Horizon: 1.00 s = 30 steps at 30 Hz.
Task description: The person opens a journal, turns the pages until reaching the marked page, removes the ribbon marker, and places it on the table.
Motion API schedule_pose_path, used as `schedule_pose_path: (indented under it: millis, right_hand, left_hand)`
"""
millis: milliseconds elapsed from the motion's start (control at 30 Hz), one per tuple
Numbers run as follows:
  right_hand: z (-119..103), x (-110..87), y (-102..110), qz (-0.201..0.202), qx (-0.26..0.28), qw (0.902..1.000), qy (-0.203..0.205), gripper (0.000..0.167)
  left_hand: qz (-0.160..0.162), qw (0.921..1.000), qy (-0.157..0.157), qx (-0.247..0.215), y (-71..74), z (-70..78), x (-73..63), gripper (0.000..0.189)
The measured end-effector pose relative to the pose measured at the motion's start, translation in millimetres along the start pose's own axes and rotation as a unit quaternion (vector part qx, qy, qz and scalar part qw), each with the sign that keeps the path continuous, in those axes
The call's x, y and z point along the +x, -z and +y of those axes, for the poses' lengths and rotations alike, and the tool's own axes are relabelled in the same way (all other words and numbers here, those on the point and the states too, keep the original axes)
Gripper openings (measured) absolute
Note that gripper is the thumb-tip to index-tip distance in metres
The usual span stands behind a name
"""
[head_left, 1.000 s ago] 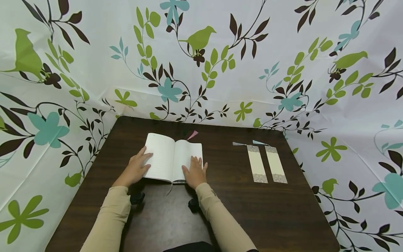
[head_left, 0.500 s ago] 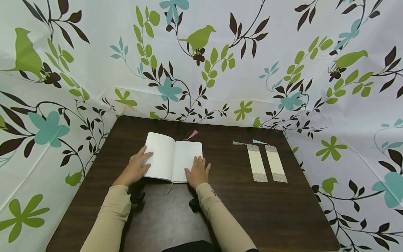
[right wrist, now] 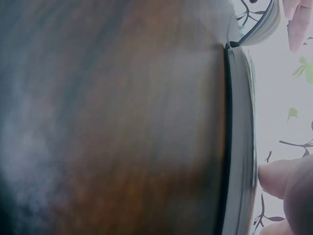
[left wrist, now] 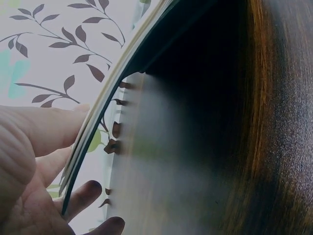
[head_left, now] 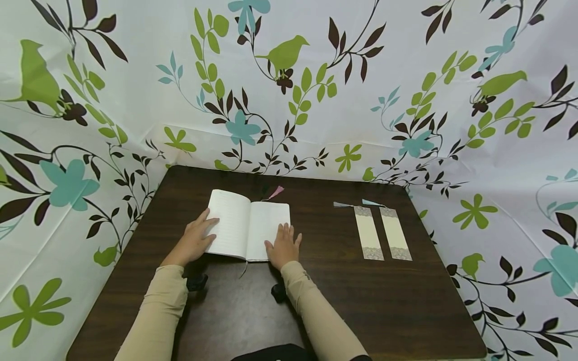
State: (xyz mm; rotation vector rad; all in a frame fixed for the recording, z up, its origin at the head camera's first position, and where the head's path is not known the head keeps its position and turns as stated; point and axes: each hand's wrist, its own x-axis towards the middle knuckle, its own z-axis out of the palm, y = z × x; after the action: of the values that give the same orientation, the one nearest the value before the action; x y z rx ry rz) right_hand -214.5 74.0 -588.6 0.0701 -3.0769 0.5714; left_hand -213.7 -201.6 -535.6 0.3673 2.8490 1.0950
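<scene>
An open notebook [head_left: 229,220] with white pages lies on the dark wooden table, its left half raised a little. My left hand [head_left: 190,241] holds that left half by its outer edge. In the left wrist view the thumb [left wrist: 54,129] lies on the page side and other fingers reach under the dark cover. On the right page rests my right hand [head_left: 284,246], fingers fairly straight and spread near the outer edge. A pink tassel [head_left: 277,192] sticks out past the notebook's top edge, and a thin ribbon [head_left: 244,271] hangs from its bottom.
Two cream bookmarks [head_left: 369,233] with patterned ends and pale blue tassels [head_left: 372,203] lie side by side on the right of the table [head_left: 384,311]. A printed cloth [head_left: 289,100] with birds and leaves hangs behind and around the table.
My right hand has slid slightly right across the page towards its outer edge, and the right page lies flatter. My left hand keeps its hold in the same place.
</scene>
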Motion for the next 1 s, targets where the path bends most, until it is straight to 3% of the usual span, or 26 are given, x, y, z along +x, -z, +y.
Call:
schedule_pose_path:
  millis: [167, 333, 500, 633, 833, 1000]
  right_hand:
    - [-6, 0.1, 2, -0.008, 0.020, 0.9997, 0.008, 0.069]
    - [-17, -1.5, 5, -0.010, 0.083, 0.9961, 0.030, 0.062]
    - [-28, -2.2, 7, -0.018, 0.158, 0.9865, 0.040, 0.059]
    - [-38, -3.4, 9, -0.026, 0.224, 0.9729, 0.052, 0.059]
    - [-46, -7.6, 13, -0.035, 0.291, 0.9455, 0.142, 0.063]
    - [-48, -8.8, 9, -0.046, 0.264, 0.9356, 0.230, 0.064]
  left_hand:
    - [0.002, 1.0000, 0.000, -0.002, -0.6, -0.6, 0.0, 0.047]
    - [0.005, 1.0000, -0.008, -0.002, -1.2, -2.3, 0.2, 0.047]
    - [0.004, 0.9999, -0.010, 0.001, -0.6, -3.1, -0.3, 0.047]
    - [0.003, 1.0000, -0.004, 0.002, -0.1, -1.6, -1.1, 0.047]
    - [0.006, 1.0000, -0.003, -0.002, -0.5, -1.2, -1.2, 0.046]
    - [0.015, 0.9997, -0.014, -0.012, -1.5, -3.0, -0.9, 0.044]
